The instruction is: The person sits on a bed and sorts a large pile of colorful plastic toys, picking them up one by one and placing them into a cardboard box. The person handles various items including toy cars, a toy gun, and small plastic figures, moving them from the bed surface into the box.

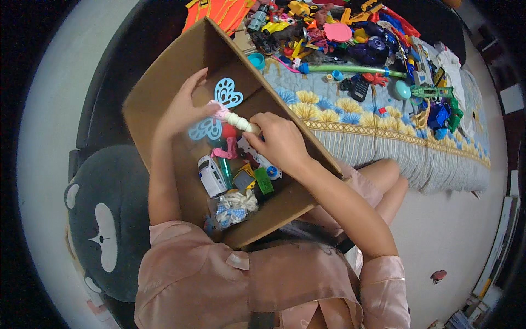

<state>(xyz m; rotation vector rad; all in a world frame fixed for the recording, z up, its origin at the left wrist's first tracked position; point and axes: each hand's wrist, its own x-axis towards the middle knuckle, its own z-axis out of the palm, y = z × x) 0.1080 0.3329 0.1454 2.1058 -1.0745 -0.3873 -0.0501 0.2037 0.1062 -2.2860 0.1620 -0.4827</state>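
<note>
A butterfly toy with light blue cut-out wings, a pink upper part and a pale segmented body (237, 121) is held over an open cardboard box (164, 78). My right hand (281, 140) grips the lower end of its body. My left hand (183, 107) is at the pink part, its thumb over it and its fingers spread apart. Below, inside the box, lie a white toy van (212, 176), a pink jointed toy piece (226, 149), a green block (263, 181) and a grey and yellow toy piece (244, 179). A clear bag of white and blue checked items (236, 209) lies nearest me.
Beyond the box, many toys surround a pink disc (337, 32) on a flowered, fringed cloth (349, 135). A long green tube (355, 70) and a black keypad handset (360, 88) lie there. On the left is a dark plush cushion (131, 246); a small red object (438, 276) is on the floor.
</note>
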